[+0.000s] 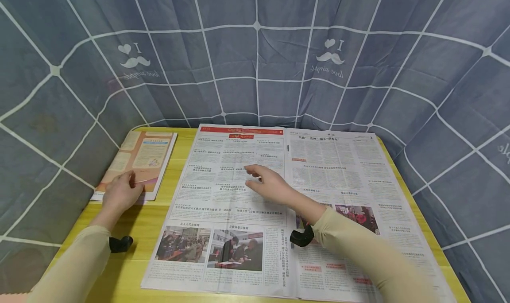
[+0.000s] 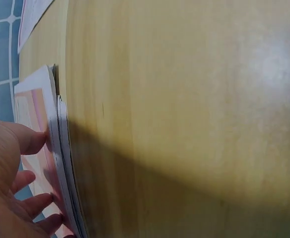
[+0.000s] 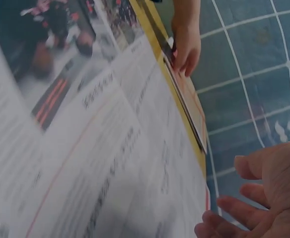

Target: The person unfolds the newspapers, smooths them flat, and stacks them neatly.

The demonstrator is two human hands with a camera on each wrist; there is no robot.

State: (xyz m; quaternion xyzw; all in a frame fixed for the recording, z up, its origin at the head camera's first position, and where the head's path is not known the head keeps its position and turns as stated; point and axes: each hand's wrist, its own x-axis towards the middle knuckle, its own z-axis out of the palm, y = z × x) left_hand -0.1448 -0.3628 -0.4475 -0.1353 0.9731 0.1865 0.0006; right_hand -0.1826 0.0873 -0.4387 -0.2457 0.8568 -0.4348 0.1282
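My left hand [image 1: 122, 191] rests on the near end of a stack of folded printed papers [image 1: 149, 154] with an orange cover, at the left of the table. In the left wrist view, the thumb and loosely bent fingertips of that hand [image 2: 16, 173] touch the top sheet, and layered page edges [image 2: 64, 144] show along the side. Over the left page of a large spread newspaper [image 1: 235, 205] hovers my right hand [image 1: 271, 185], fingers relaxed and apart from each other. Nothing lies between its thumb and fingers [image 3: 244, 213] in the right wrist view.
The newspaper covers most of the yellow wood-grain table [image 1: 159, 223], with a strip of tabletop between it and the stack. A grey checked curtain [image 1: 255, 72] surrounds the back and sides. Black wrist cameras [image 1: 121, 244] sit at both cuffs.
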